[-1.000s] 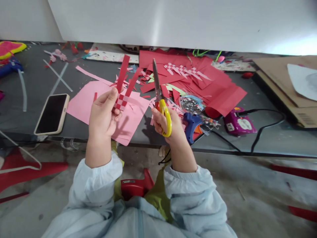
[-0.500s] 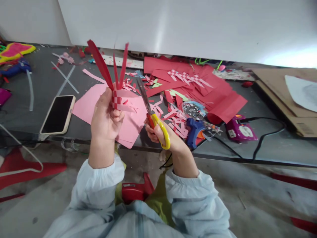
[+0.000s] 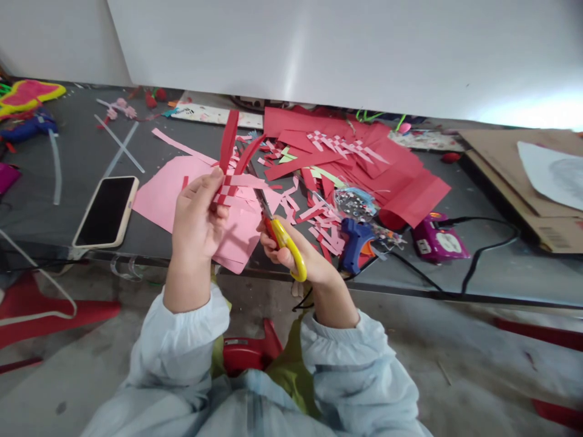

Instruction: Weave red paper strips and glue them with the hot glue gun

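Observation:
Pinched in my left hand (image 3: 198, 209) is a woven paper piece (image 3: 226, 189), a small red and pink checkerboard. Loose red strips stick up from it and pink strips reach out to the right. My right hand (image 3: 282, 246) is closed round scissors (image 3: 286, 243) with yellow and red handles. Their blades point up and left, close to the end of a pink strip; whether they touch it I cannot tell. Under both hands lies pink paper (image 3: 157, 191), with small scraps on it.
Red sheets (image 3: 410, 170) and paper scraps (image 3: 321, 218) cover the table's middle. A blue glue gun (image 3: 356, 243) lies right of my right hand, beside a purple box (image 3: 439, 240) with a black cable. Left is a phone (image 3: 107, 211); cardboard (image 3: 505, 176) lies far right.
The woven piece has turned in my left hand, its red strips now leaning right. My right hand has moved slightly left and down, bringing the scissors' blades near the pink strips.

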Tool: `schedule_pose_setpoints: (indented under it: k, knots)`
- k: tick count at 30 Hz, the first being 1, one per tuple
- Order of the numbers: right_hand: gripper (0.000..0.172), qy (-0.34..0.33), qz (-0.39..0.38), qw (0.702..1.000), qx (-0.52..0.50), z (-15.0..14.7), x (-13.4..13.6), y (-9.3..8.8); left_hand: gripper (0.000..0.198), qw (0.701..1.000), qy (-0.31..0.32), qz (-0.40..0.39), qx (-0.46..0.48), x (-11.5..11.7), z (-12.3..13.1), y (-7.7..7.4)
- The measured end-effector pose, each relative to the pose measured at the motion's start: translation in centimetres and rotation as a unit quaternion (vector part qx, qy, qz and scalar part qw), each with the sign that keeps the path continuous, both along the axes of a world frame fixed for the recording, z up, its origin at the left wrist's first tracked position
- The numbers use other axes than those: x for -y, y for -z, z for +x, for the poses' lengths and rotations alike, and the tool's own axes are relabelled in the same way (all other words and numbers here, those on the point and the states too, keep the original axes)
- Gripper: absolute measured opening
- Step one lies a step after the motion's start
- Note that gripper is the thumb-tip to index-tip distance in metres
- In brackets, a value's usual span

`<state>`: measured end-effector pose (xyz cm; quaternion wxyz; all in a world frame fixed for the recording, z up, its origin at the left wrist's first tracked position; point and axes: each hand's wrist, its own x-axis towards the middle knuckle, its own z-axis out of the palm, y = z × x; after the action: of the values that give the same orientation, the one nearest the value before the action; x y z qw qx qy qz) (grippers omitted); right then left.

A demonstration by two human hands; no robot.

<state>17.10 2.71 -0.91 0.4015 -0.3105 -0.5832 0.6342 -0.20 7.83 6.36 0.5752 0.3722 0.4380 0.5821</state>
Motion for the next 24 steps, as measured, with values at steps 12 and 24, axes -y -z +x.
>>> schedule_pose_setpoints:
  k: [12,24]
  knots:
    - [0.052,-0.024,0.035,0.999,-0.003,0.0,0.0,0.2,0.022,0.996,-0.050,0.075,-0.010,0.2,0.9,0.7]
    - [0.053,-0.024,0.015,0.999,-0.043,-1.0,0.2,-0.5,0.015,0.989,-0.052,0.098,-0.094,0.3,0.9,1.3]
